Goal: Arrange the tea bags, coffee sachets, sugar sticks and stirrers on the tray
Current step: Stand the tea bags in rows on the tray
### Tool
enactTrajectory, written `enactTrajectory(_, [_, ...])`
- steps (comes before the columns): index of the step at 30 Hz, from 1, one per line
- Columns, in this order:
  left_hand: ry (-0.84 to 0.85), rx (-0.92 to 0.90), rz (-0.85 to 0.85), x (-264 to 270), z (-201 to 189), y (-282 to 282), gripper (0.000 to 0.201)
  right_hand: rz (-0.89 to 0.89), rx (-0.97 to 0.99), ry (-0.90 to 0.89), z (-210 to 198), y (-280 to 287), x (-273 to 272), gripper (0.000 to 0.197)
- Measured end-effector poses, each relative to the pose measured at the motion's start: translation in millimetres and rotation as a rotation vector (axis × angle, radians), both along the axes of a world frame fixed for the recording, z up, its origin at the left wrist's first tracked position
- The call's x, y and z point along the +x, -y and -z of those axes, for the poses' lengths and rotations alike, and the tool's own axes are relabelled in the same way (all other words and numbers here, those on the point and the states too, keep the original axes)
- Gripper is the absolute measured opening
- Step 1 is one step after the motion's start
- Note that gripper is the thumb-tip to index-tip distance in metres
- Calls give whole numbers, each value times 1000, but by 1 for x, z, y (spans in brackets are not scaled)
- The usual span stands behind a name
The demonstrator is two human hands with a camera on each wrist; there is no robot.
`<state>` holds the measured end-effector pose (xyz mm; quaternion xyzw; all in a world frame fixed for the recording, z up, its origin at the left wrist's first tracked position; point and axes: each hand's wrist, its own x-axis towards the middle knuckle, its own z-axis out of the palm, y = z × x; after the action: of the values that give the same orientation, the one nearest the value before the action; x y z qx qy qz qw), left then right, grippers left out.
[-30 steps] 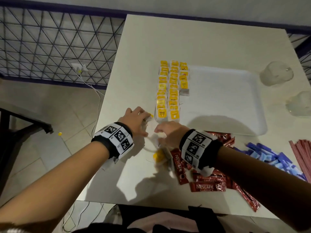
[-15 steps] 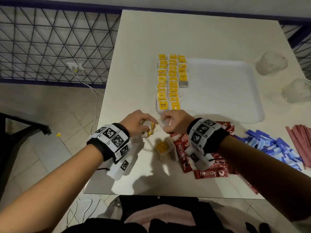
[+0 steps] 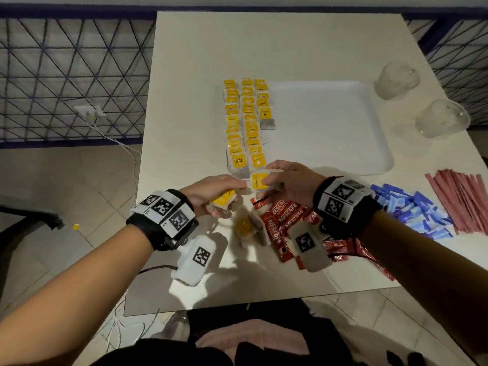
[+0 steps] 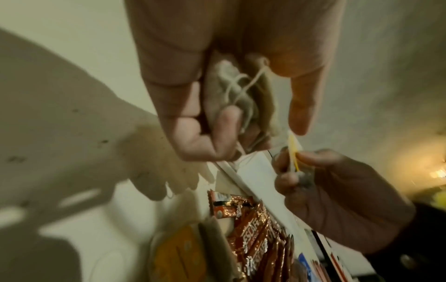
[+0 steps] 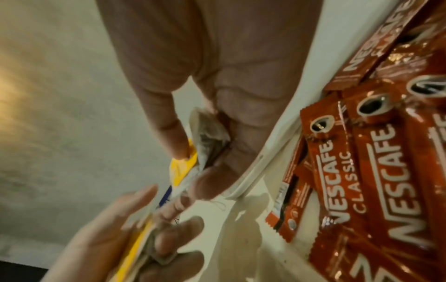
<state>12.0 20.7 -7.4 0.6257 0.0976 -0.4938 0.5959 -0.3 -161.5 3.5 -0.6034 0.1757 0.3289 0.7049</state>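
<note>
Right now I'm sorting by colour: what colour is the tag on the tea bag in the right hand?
Yellow. The tag shows best in the head view.

A white table (image 3: 200, 62) bears a tray (image 3: 330, 133), coffee sachets (image 3: 285, 217), sugar sticks (image 3: 414, 210), stirrers (image 3: 464, 196).

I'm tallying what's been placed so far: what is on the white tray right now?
Rows of yellow-tagged tea bags fill the left end of the tray; the rest shows bare. The right hand, pinching another tea bag, covers the near-left corner.
</note>
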Motion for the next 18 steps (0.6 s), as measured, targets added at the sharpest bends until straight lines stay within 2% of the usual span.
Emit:
enactTrajectory(3, [230,166,33,5,-4,8,8,41,-58,21,4,0,4,10])
enactTrajectory(8, [425,196,-38,16,-2,13,11,54,-107,61,6,7,13,12])
enactTrajectory(11, [464,192,-41,25,-4,10,16,-91,-191,114,3,12,20,10])
enactTrajectory(14, [491,206,55,31,-11,12,14,-272,-312,190,-7,13,28,8])
enactTrajectory(18, [473,164,70,41,-19,12,14,-353,-275,214,-19,19,42,8])
